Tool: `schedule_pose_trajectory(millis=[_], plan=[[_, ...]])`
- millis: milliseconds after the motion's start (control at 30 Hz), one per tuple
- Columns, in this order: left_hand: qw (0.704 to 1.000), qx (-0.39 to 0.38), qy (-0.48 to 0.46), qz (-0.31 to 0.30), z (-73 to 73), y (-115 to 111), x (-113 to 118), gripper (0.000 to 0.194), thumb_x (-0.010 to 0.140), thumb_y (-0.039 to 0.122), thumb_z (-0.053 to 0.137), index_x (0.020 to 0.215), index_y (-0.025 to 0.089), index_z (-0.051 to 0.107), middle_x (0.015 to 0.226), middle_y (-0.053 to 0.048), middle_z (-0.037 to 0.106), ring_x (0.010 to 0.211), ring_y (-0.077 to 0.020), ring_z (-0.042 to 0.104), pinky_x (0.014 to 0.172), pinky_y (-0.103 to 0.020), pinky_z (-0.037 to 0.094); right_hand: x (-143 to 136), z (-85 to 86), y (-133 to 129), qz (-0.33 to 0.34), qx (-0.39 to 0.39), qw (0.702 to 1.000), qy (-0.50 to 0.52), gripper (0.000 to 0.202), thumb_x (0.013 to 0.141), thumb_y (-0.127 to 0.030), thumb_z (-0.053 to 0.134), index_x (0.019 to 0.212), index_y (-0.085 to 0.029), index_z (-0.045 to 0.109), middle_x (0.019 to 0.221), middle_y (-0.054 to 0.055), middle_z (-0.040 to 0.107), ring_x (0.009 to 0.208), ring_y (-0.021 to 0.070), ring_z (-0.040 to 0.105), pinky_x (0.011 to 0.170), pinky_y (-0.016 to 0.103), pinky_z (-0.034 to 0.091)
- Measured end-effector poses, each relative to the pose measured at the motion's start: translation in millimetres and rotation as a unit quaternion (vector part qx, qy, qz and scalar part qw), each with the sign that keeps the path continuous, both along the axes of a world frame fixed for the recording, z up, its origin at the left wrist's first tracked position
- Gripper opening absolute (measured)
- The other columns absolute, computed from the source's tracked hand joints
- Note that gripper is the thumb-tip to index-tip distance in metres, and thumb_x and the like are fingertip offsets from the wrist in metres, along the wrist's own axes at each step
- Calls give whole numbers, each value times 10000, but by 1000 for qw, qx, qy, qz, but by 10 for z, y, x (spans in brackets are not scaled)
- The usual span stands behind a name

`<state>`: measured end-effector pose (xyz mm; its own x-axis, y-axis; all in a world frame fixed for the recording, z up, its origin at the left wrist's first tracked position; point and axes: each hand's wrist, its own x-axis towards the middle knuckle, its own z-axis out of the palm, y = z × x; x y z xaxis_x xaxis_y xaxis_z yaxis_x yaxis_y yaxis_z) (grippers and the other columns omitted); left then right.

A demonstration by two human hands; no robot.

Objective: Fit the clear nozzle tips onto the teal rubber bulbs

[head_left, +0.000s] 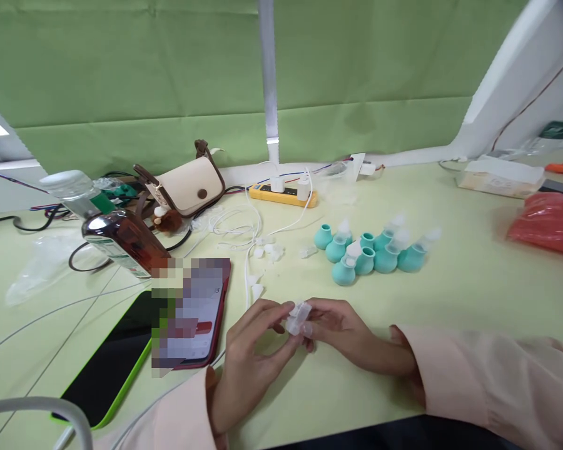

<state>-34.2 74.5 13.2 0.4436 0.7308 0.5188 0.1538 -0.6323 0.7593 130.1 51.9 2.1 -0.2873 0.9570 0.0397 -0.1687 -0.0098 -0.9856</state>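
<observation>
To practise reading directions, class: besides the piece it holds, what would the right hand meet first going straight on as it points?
The right hand would likely meet the left hand, whose fingers are just across the clear piece; exact depth is unclear.

1. Translucent plastic piece (pixel 299 319): small, whitish, tilted, at the lower centre of the frame, held above the desk (pixel 460 300) between the fingertips of the left hand (pixel 256 353) and right hand (pixel 344 328); its exact shape is blurred.
2. Teal bulbs (pixel 344 272): round-bodied, short-necked, grouped closely on the desk right of centre; some necks are open, others carry translucent pointed tips (pixel 431 237).
3. Loose whitish pieces (pixel 276 252): small, translucent, scattered on the desk near the centre, left of the bulbs.
</observation>
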Motion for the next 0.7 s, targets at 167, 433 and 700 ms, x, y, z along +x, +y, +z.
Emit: schedule_pose_trajectory(millis=[167, 433, 700], plan=[[991, -109, -47, -64, 60, 34, -15, 257, 723, 110, 599, 958, 207, 630, 838, -34, 541, 715, -136, 552, 621, -259, 470, 5, 55, -43, 30, -5, 999, 28, 223, 777, -340, 558, 866, -137, 581, 731, 27, 558, 620, 94, 515, 548, 220, 441], [870, -466, -109, -114, 95, 109, 3, 229, 761, 241, 586, 969, 153, 620, 865, -72, 617, 734, -169, 584, 655, -290, 474, 5, 27, -61, -2, 29, 998, -64, 182, 778, -320, 560, 844, -152, 581, 694, 5, 523, 583, 68, 451, 512, 183, 395], [792, -556, -146, -205, 92, 114, 22, 344, 756, 264, 601, 1074, 133, 585, 694, -65, 639, 598, -143, 592, 565, -265, 458, 14, 33, -71, 45, 36, 991, -120, 283, 808, -381, 490, 889, -124, 573, 595, -2, 547, 399, 33, 372, 361, 158, 306]])
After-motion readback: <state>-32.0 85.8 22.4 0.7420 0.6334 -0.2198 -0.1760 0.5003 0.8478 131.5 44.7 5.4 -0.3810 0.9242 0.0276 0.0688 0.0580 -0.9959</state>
